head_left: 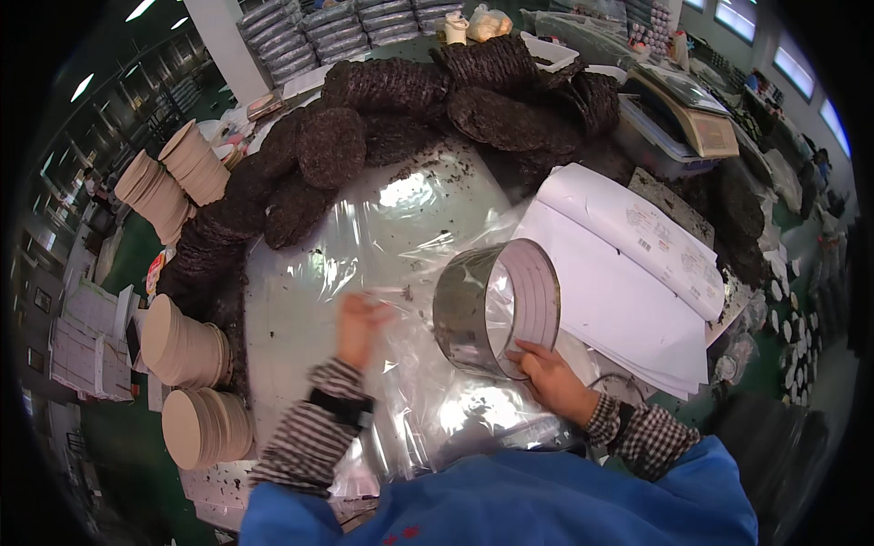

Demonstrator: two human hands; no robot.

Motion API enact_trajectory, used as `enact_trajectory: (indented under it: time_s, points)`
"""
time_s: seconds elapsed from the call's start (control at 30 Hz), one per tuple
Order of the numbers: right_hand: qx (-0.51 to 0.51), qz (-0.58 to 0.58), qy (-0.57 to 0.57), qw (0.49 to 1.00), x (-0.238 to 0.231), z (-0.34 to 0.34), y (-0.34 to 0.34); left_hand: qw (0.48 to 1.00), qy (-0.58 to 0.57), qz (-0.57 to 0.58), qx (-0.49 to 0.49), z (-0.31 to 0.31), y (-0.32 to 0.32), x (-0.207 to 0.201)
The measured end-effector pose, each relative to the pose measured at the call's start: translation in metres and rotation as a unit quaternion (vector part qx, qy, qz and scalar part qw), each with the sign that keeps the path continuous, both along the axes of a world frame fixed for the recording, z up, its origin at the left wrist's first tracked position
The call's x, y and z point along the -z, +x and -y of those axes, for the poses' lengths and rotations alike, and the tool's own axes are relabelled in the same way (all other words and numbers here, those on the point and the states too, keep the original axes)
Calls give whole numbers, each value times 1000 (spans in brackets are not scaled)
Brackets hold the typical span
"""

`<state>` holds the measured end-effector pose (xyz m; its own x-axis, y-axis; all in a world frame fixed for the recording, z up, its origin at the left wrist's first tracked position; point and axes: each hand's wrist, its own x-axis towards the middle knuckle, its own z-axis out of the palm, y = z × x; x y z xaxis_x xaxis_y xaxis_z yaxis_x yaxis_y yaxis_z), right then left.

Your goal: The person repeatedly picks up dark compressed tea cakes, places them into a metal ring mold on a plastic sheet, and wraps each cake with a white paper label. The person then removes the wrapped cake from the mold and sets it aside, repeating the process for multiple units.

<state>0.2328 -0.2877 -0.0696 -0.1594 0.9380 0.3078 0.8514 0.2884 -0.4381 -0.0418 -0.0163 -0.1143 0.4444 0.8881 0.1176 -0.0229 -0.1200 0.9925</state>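
Observation:
My right hand (553, 380) grips the lower rim of a wide metal ring mould (462, 314), which stands tipped on its side so that its open end faces right. Thin lines run around the inner wall. My left hand (358, 329) hovers to the left of the ring, over clear plastic film (401, 391); motion smears its fingers, and whether it pinches the film does not show. Dark crumbs lie scattered over the film. Beside the ring on the right is a stack of white printed sheets (583, 291), its top edge curled over.
Stacks of dark, rough round cakes (387, 86) curve around the table's far and left sides. Piles of pale round discs (187, 346) line the left edge. At the far right stand a plastic tub (651, 141) and a scale (687, 109).

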Motion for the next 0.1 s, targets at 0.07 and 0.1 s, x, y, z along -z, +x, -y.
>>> enact_trajectory:
  time_s: [0.07,0.1]
  points:
    - [-17,142,-25,989,-8,-3,1,982,-85,146,-86,-53,-38,-125]
    - [-30,204,-45,977,-25,-5,-5,973,-86,212,-41,-82,-59,-159]
